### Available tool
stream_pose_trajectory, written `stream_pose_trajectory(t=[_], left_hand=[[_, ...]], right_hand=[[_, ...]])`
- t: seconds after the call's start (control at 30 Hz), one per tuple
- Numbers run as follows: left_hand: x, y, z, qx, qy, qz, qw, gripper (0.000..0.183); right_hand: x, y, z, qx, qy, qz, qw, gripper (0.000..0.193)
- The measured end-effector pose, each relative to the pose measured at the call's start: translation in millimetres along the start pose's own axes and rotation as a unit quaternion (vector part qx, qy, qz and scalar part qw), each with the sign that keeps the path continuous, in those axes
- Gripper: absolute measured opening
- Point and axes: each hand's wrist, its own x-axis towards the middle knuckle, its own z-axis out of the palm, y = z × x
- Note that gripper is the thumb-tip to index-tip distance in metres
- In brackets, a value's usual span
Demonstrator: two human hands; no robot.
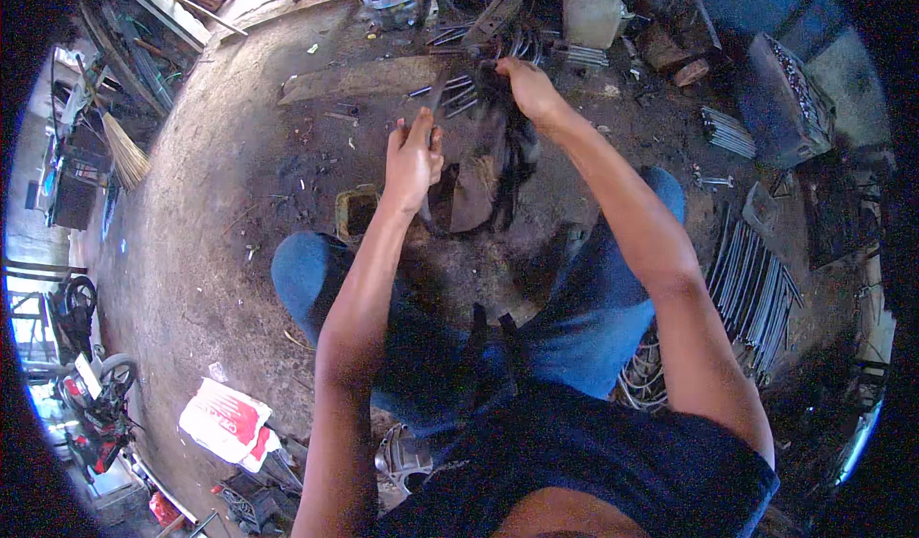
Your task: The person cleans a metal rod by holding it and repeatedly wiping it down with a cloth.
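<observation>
My left hand is closed round a long, thin grey metal strip, whose upper end points away from me. Farther off and to the right, my right hand has its fingers bent together by a dark, blurred piece; what exactly they grip is hidden. Below both hands, between my knees, stands a dark block-like object with a brownish face. Several metal rods lie on the ground just beyond my left hand.
A wooden plank lies ahead to the left, and a square tin sits by my left knee. A whitish jerrycan stands at the back. Long rods are piled on the right, near a large metal box. A white-and-red bag lies lower left.
</observation>
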Motion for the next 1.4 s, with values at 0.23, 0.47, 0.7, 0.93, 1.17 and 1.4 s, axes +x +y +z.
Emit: stream_pose_trajectory(t=[0.23, 0.47, 0.7, 0.93, 1.17, 1.4], left_hand=[[-4.5, 1.9, -0.6, 0.033, -0.007, 0.022, 0.999, 0.037], [14.2, -33.4, -0.3, 0.134, -0.032, 0.154, 0.978, 0.029], [6.6, -30.5, 5.7, 0.217, -0.024, 0.098, 0.971, 0.048], [0.1, -26.5, 12.3, 0.346, -0.023, 0.236, 0.908, 0.045], [-10.9, -14.9, 16.7, 0.438, -0.011, 0.219, 0.872, 0.043], [-13.2, -12.0, 21.3, 0.440, -0.001, 0.231, 0.868, 0.041]], right_hand=[[-3.6, -11.4, 5.8, -0.064, 0.080, -0.115, 0.988, 0.027], [-21.8, -27.1, 31.9, -0.174, 0.168, -0.306, 0.921, 0.013], [-5.3, -19.3, 16.1, -0.181, 0.122, -0.294, 0.931, 0.021], [-10.4, -24.6, 8.5, -0.094, 0.045, -0.197, 0.975, 0.032], [-5.8, -18.3, 9.0, -0.134, 0.022, -0.170, 0.976, 0.032], [-13.3, -8.6, 10.3, -0.116, -0.018, -0.195, 0.974, 0.030]])
